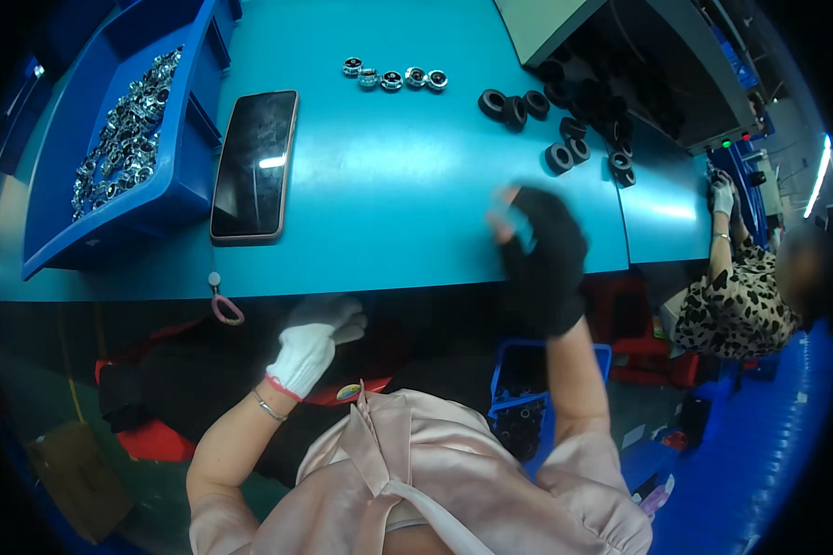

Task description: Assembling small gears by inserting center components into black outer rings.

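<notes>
Right hand (548,259): hovering over the turquoise workbench (379,194) in a black glove with bare fingertips (501,228); showing bent and blurred, so cannot tell whether pinching anything.
Left hand (317,338): hanging below and left of the right fingers in a white glove; showing fingers loosely together, hiding the grip, so cannot tell whether holding anything.
Black rings (559,159): lying loose beyond the right fingertips, mostly rightward, some touching each other.
Ring direction: facing several ways; being short and round, so showing no clear long axis beyond the line through the hole.
Chrome pieces (391,81): sitting in a row beyond and left of the right fingertips, running left to right.
Careful handling: probably calling for taking one ring singly, pinching across its outer wall, checking hole direction while steadying.
</notes>
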`<state>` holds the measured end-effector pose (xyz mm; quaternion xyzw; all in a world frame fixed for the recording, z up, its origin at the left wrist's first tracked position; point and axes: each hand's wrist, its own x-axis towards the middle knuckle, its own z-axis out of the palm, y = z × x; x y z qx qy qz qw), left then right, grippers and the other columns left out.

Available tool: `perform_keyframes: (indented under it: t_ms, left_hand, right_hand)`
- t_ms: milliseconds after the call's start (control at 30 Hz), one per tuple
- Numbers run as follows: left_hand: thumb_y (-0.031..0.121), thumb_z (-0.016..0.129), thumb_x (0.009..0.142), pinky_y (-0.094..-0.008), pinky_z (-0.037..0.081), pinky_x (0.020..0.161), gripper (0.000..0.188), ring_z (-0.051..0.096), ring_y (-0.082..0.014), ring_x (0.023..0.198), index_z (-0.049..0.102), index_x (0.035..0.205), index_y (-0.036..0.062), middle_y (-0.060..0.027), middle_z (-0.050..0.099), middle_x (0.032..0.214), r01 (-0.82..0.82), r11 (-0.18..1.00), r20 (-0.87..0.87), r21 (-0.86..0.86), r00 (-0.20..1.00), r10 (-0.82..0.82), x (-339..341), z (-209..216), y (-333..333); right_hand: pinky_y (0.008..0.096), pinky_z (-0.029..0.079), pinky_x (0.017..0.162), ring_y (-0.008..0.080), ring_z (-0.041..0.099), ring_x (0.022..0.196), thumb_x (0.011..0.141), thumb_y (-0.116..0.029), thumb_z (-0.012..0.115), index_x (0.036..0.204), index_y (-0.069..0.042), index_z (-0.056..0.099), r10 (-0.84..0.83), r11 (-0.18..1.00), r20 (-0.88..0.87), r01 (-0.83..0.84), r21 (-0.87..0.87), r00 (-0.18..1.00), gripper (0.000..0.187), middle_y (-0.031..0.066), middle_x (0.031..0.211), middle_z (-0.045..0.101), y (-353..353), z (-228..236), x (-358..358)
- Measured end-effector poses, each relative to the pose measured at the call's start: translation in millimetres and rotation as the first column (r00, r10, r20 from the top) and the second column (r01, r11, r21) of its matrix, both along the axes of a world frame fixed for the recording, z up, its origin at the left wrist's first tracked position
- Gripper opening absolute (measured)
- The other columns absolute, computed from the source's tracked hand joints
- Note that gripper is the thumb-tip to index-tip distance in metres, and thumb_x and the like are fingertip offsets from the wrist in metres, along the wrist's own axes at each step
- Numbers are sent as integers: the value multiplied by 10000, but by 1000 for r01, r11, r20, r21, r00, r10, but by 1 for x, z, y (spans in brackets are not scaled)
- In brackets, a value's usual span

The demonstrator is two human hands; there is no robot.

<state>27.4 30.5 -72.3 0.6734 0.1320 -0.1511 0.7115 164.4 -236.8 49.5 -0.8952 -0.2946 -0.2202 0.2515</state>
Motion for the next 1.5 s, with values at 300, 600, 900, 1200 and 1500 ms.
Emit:
perform_keyframes:
  t_ms: [300, 600, 900, 1200, 1500]
  left_hand:
    - [19, 548, 884, -354, 565, 744, 313, 654, -247, 879, 585, 1194, 13, -136, 643, 1022, -231, 913, -352, -336, 930, 106, 8, 37, -27]
    - [172, 583, 930, -303, 575, 724, 417, 675, -254, 865, 501, 1245, -88, -192, 640, 1062, -133, 794, -257, -593, 966, -30, 11, 75, -31]
    - [132, 588, 918, -292, 573, 780, 453, 668, -190, 882, 454, 1289, -91, -140, 616, 1099, -125, 703, -254, -700, 964, -82, 15, 86, -29]
    - [125, 601, 904, -305, 570, 815, 472, 660, -195, 952, 453, 1287, -106, -134, 618, 1078, -98, 684, -236, -722, 965, -110, 13, 80, -23]
    - [62, 624, 877, -302, 588, 753, 258, 674, -211, 894, 606, 1102, -65, -140, 665, 994, -139, 813, -292, -565, 956, -39, 10, 68, -20]
  right_hand:
    - [409, 393, 981, 303, 537, 1130, 828, -195, 682, 1227, -91, 551, -132, 934, 116, 163, -319, 984, 432, 118, 1115, 605, -24, -19, 130]
    - [347, 527, 706, 282, 655, 866, 748, -116, 743, 1193, -58, 566, 438, 892, -266, -379, 244, 859, 482, 137, 1061, 611, 29, 8, -44]
    - [333, 520, 715, 298, 648, 838, 718, -129, 770, 1147, -16, 589, 415, 905, -521, -281, 318, 746, 478, 159, 1009, 629, 41, -22, -68]
    - [329, 532, 725, 277, 674, 893, 732, -150, 783, 1122, -55, 616, 410, 912, -578, -335, 238, 706, 435, 122, 1017, 668, 44, -11, -66]
    - [319, 510, 697, 211, 652, 820, 876, -174, 654, 1116, -93, 623, 105, 992, -97, -98, 78, 990, 255, 90, 1034, 651, 55, -7, 114]
